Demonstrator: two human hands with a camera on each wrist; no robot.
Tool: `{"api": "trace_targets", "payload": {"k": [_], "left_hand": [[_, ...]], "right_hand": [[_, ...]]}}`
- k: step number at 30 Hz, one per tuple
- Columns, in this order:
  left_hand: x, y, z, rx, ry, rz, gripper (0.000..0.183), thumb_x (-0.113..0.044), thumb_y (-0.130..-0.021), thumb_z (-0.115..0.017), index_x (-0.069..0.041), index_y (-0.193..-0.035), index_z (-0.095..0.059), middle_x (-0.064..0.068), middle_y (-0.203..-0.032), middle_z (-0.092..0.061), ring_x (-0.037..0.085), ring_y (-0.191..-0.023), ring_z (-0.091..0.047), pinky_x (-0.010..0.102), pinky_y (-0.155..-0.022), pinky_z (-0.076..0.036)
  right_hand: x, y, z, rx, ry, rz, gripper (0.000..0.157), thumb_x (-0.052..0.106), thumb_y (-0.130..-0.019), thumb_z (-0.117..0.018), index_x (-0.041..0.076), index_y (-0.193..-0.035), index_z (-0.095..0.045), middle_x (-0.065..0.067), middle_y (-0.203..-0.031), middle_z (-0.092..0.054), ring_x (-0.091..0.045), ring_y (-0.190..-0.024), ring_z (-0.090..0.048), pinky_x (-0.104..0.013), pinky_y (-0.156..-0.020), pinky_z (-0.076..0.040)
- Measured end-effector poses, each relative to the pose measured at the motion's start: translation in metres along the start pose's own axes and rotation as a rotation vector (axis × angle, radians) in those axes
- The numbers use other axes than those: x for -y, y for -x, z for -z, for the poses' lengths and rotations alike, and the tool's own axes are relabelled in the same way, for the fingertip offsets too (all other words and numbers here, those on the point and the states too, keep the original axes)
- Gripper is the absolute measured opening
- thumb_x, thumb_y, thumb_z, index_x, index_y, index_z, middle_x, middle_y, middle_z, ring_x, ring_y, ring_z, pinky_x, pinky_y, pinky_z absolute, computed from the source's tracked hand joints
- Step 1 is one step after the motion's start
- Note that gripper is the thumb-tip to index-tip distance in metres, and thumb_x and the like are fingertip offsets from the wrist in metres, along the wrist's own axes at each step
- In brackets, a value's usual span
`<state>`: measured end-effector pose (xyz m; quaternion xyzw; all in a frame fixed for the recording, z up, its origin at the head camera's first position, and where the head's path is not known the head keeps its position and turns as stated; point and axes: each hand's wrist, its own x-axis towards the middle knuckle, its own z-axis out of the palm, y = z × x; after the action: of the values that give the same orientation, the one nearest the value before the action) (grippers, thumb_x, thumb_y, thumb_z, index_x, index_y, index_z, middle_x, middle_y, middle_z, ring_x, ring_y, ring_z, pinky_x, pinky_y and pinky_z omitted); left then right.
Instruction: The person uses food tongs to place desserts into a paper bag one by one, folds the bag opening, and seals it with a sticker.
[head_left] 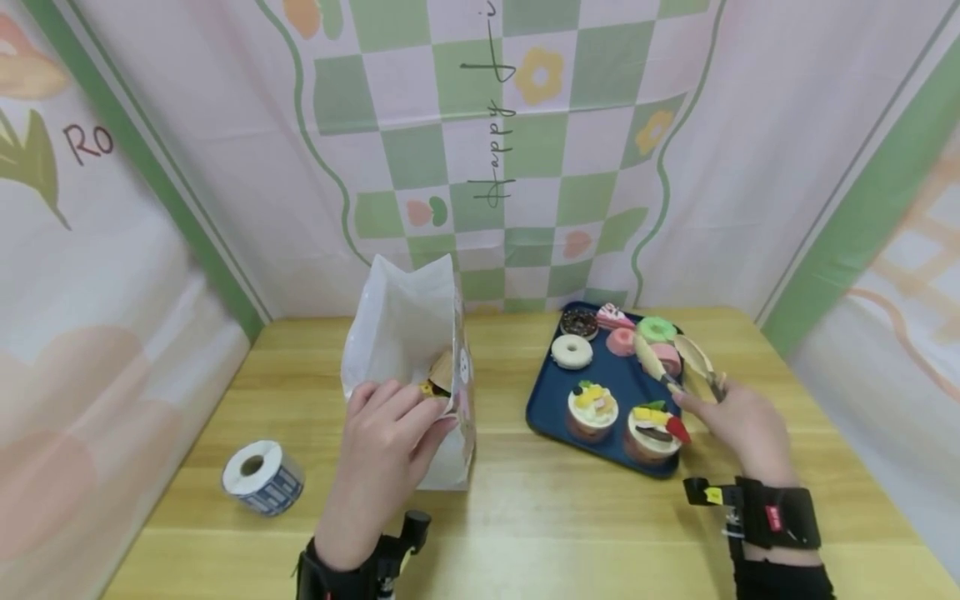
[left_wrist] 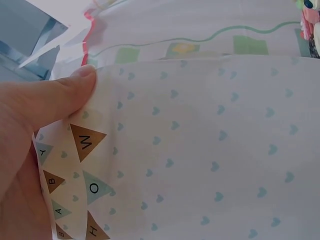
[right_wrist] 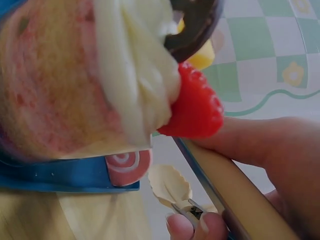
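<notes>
My left hand (head_left: pixel 390 433) pinches the near rim of a white paper bag (head_left: pixel 408 308), which stands with its mouth open. In the left wrist view the thumb lies on the bag's heart-printed side (left_wrist: pixel 200 150). Something brown and yellow (head_left: pixel 441 375) shows inside. My right hand (head_left: pixel 746 429) holds food tongs (head_left: pixel 701 362) with pale leaf-shaped ends over the far right of a blue tray (head_left: pixel 547 400). The tong ends stand apart, on either side of a pink cake roll (head_left: pixel 664 358); whether they touch it I cannot tell. A green donut (head_left: pixel 657 329) lies just beyond.
Two cream-topped cupcakes, one (head_left: pixel 592 412) left of the other (head_left: pixel 651 435), stand at the tray's near side. A white donut (head_left: pixel 572 352), a chocolate donut (head_left: pixel 580 323) and pink sweets (head_left: pixel 621 342) lie farther back. A label roll (head_left: pixel 262 477) sits left on the wooden table (head_left: pixel 510 533).
</notes>
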<state>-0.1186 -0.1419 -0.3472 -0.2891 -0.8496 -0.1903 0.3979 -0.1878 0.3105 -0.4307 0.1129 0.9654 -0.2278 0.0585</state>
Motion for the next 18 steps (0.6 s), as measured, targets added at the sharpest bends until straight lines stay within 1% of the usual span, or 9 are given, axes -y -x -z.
{"api": "trace_targets", "payload": {"k": [4,6,10,13,15,17,18], "left_hand": [[0.0009,-0.0007,-0.0012,-0.01,0.003,-0.006,0.012,-0.026,-0.081,-0.075,-0.016,-0.086,-0.07,-0.006,-0.075,-0.063,0.017,-0.075,-0.056,0.037,-0.081,-0.038],[0.0014,-0.0014,-0.0017,-0.016,0.003,-0.011,0.012,-0.027,-0.083,-0.074,-0.016,-0.086,-0.07,-0.006,-0.075,-0.063,0.017,-0.075,-0.056,0.037,-0.081,-0.038],[0.0019,-0.0027,-0.0025,-0.022,0.003,-0.015,0.013,-0.029,-0.086,-0.071,-0.016,-0.086,-0.07,-0.005,-0.075,-0.062,0.017,-0.075,-0.056,0.037,-0.08,-0.038],[0.0021,-0.0028,-0.0031,-0.035,0.006,-0.017,0.012,-0.028,-0.085,-0.072,-0.016,-0.085,-0.07,-0.005,-0.074,-0.062,0.018,-0.074,-0.056,0.037,-0.079,-0.038],[0.0021,-0.0024,-0.0034,-0.043,0.01,-0.02,0.012,-0.027,-0.084,-0.072,-0.016,-0.085,-0.07,-0.005,-0.073,-0.062,0.018,-0.074,-0.056,0.038,-0.079,-0.038],[0.0021,-0.0017,-0.0036,-0.047,0.014,-0.023,0.013,-0.028,-0.086,-0.07,-0.016,-0.085,-0.07,-0.005,-0.073,-0.062,0.018,-0.073,-0.055,0.038,-0.079,-0.038],[0.0021,-0.0012,-0.0037,-0.047,0.015,-0.025,0.013,-0.029,-0.087,-0.069,-0.016,-0.085,-0.07,-0.005,-0.073,-0.061,0.018,-0.073,-0.055,0.038,-0.078,-0.038]], "right_hand": [[0.0004,-0.0003,-0.0017,0.013,-0.002,-0.01,0.1,0.083,-0.08,-0.045,-0.007,-0.126,-0.051,-0.015,-0.082,-0.056,-0.026,-0.07,-0.052,-0.032,-0.053,-0.034],[0.001,-0.0005,-0.0014,0.015,-0.001,-0.015,0.101,0.082,-0.081,-0.045,-0.007,-0.127,-0.05,-0.013,-0.08,-0.056,-0.025,-0.067,-0.052,-0.032,-0.053,-0.033],[0.0019,-0.001,0.0004,0.019,0.013,-0.03,0.104,0.082,-0.081,-0.045,-0.01,-0.13,-0.048,-0.017,-0.085,-0.058,-0.027,-0.07,-0.052,-0.032,-0.053,-0.033],[0.0017,-0.0021,0.0006,0.026,0.032,-0.036,0.108,0.082,-0.081,-0.045,-0.011,-0.135,-0.044,-0.021,-0.089,-0.056,-0.03,-0.072,-0.052,-0.033,-0.054,-0.033],[0.0009,-0.0029,-0.0006,0.029,0.034,-0.037,0.105,0.083,-0.08,-0.045,-0.009,-0.131,-0.048,-0.02,-0.087,-0.055,-0.029,-0.071,-0.052,-0.033,-0.054,-0.032],[-0.0003,-0.0035,-0.0031,0.034,0.028,-0.04,0.098,0.083,-0.08,-0.045,-0.005,-0.123,-0.052,-0.016,-0.082,-0.054,-0.027,-0.069,-0.051,-0.033,-0.053,-0.032],[-0.0011,-0.0036,-0.0047,0.038,0.021,-0.044,0.093,0.083,-0.08,-0.046,-0.003,-0.116,-0.054,-0.014,-0.079,-0.052,-0.026,-0.067,-0.05,-0.033,-0.053,-0.032]]}}
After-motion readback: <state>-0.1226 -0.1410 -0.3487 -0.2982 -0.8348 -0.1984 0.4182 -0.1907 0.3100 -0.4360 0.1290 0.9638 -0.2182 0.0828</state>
